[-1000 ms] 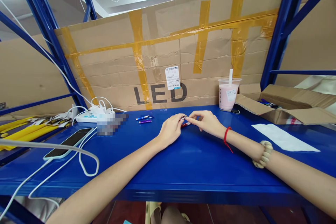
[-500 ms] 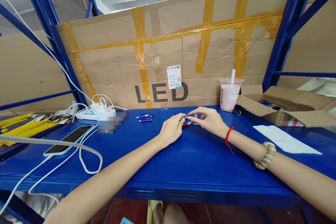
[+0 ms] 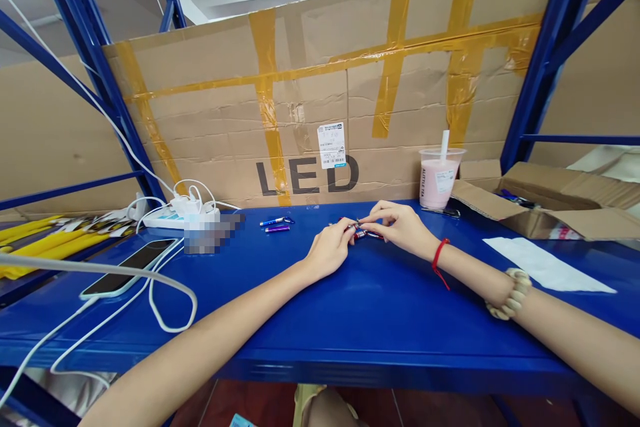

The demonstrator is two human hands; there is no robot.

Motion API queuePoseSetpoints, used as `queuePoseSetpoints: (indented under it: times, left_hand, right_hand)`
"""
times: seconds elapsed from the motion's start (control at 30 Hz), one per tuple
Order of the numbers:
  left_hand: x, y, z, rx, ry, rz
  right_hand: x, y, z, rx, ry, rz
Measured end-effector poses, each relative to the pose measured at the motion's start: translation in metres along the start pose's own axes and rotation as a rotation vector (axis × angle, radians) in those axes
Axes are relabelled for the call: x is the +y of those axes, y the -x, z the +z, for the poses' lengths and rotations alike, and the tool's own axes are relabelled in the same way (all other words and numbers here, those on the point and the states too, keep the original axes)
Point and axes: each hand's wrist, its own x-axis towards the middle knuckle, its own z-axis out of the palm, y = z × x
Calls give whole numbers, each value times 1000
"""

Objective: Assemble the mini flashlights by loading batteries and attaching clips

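Note:
My left hand [image 3: 331, 251] and my right hand [image 3: 400, 228] meet over the blue shelf top [image 3: 350, 307], fingertips pinched together on a small red pen-shaped piece with a metal ring [image 3: 361, 232]. The left fingers curl round its left end; the right thumb and forefinger pinch its right end. Most of the piece is hidden by the fingers. A red string and a bead bracelet circle my right wrist. Two more small pen-shaped pieces, one blue [image 3: 274, 221] and one purple [image 3: 277, 229], lie on the shelf left of my hands.
A pink drink cup with a straw [image 3: 439, 177] stands at the back right beside an open cardboard box [image 3: 540, 203]. White paper [image 3: 545, 265] lies to the right. A phone [image 3: 129, 267], white cables and a power strip [image 3: 175, 217] are on the left. Taped cardboard marked LED forms the back wall.
My right hand's fingers have closed from spread to a pinch on the red piece, and both hands shifted slightly right. The other things on the shelf stayed put.

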Motion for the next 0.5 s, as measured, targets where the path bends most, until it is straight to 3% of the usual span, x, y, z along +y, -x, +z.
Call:
queuePoseSetpoints:
  times: [0.27,0.5]
  left_hand:
    - [1,1,2,-4,198,113]
    - [1,4,3,31,201,143]
  right_hand:
    - [0,-3,-8,-57,-156,39]
    - [-1,-4,-9,-87,-253,31]
